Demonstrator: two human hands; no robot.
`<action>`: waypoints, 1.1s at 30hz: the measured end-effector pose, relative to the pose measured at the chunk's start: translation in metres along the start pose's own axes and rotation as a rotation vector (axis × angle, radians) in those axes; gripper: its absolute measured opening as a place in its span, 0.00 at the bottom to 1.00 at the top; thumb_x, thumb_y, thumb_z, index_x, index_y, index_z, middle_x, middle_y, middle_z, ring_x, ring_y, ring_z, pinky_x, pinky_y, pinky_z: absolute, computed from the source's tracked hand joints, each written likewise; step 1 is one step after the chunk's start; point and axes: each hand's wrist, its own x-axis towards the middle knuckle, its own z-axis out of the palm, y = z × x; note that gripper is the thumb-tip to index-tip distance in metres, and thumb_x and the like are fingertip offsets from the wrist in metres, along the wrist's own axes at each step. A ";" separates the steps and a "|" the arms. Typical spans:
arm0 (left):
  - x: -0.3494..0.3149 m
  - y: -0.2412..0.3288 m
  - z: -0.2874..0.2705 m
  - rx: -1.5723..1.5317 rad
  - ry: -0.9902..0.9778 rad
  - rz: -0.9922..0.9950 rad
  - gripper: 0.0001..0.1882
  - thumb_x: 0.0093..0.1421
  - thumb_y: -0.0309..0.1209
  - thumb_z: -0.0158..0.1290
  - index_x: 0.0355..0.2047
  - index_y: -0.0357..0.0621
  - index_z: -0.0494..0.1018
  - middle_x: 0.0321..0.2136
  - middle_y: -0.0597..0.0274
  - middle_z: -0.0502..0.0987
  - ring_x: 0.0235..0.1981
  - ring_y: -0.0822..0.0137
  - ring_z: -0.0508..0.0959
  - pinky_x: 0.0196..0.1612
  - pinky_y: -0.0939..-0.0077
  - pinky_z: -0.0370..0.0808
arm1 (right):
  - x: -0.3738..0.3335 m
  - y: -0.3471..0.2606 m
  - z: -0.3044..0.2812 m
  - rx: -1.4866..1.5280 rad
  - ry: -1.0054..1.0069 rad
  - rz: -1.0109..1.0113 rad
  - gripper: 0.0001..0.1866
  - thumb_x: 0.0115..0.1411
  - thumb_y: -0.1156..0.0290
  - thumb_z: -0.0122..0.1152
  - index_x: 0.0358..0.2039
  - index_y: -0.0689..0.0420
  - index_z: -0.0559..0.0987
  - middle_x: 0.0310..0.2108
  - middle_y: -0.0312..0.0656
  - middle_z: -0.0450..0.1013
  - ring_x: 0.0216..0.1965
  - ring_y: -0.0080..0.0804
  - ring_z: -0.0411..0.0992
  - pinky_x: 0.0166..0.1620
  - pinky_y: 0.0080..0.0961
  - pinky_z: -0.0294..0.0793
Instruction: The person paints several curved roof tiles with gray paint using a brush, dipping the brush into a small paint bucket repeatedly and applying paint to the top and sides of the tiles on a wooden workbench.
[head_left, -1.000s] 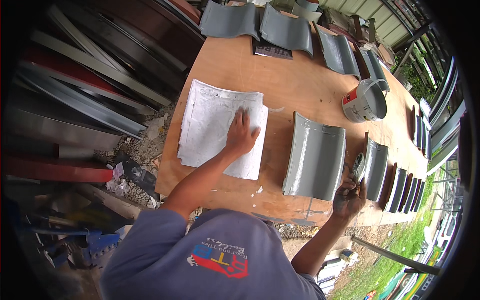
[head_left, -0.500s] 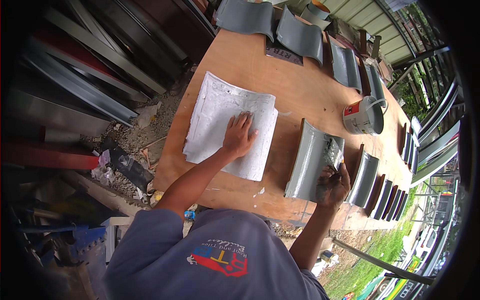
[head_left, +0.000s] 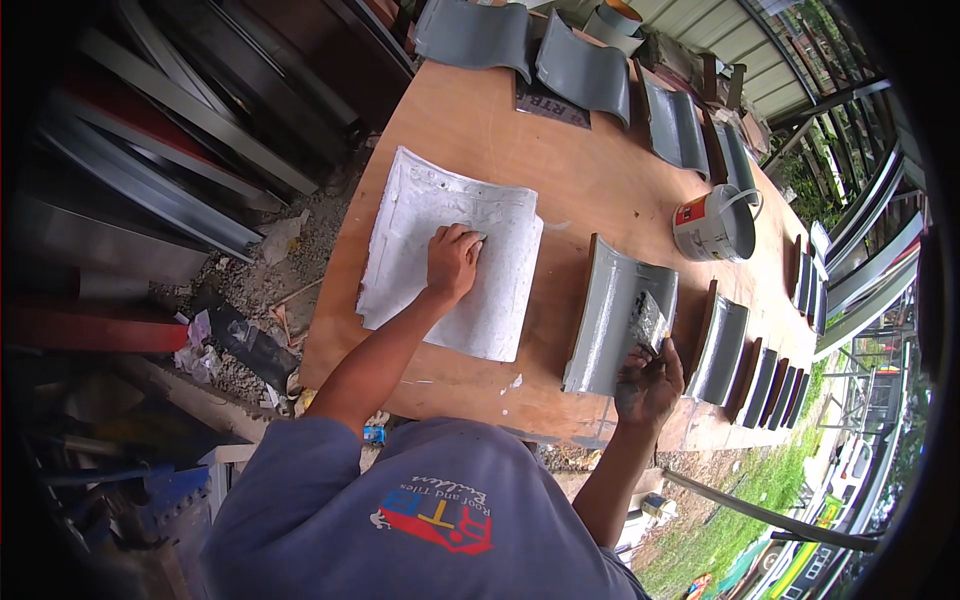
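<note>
My left hand [head_left: 454,264] rests on a white curved roof tile [head_left: 490,310] that lies on the wooden table. Its fingers are curled in; whether anything is inside them I cannot make out. In my right hand [head_left: 650,385], stained dark over fingers and palm, is a flat, grey-smeared tool [head_left: 650,318] like a scraper, its handle mostly hidden by the fingers. The hand is over the near right part of a glossy grey roof tile [head_left: 605,310], to the right of the white one.
Several grey tiles [head_left: 725,345] stand in a row to the right, and more grey tiles [head_left: 585,75] lie along the far edge. A white bucket [head_left: 705,228] sits on the plywood table [head_left: 440,110]. Long metal sheets [head_left: 150,190] lean at the left above gravel.
My left hand has gone from lying flat with fingers spread to curled on the white tile. My right hand still holds the tool over the grey tile. The whole view has shifted slightly.
</note>
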 end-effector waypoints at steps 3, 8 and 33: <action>0.003 -0.007 0.000 -0.018 -0.107 -0.065 0.06 0.61 0.29 0.61 0.40 0.48 0.82 0.41 0.66 0.78 0.47 0.57 0.75 0.51 0.58 0.72 | 0.003 0.004 -0.004 -0.027 0.047 -0.011 0.12 0.69 0.70 0.59 0.48 0.63 0.79 0.38 0.46 0.80 0.30 0.30 0.74 0.32 0.23 0.80; 0.025 -0.015 -0.002 0.045 -0.292 0.021 0.07 0.63 0.33 0.60 0.40 0.48 0.81 0.41 0.65 0.78 0.48 0.57 0.75 0.52 0.57 0.71 | 0.006 0.016 0.002 0.056 -0.019 0.069 0.11 0.70 0.71 0.57 0.47 0.64 0.80 0.35 0.48 0.79 0.32 0.31 0.74 0.34 0.23 0.79; -0.060 -0.014 -0.201 0.323 0.016 -0.182 0.05 0.62 0.25 0.55 0.38 0.40 0.77 0.38 0.49 0.75 0.42 0.47 0.77 0.44 0.53 0.75 | 0.032 0.029 -0.004 -0.044 0.045 0.030 0.11 0.69 0.70 0.60 0.47 0.63 0.79 0.37 0.44 0.80 0.30 0.27 0.74 0.33 0.23 0.82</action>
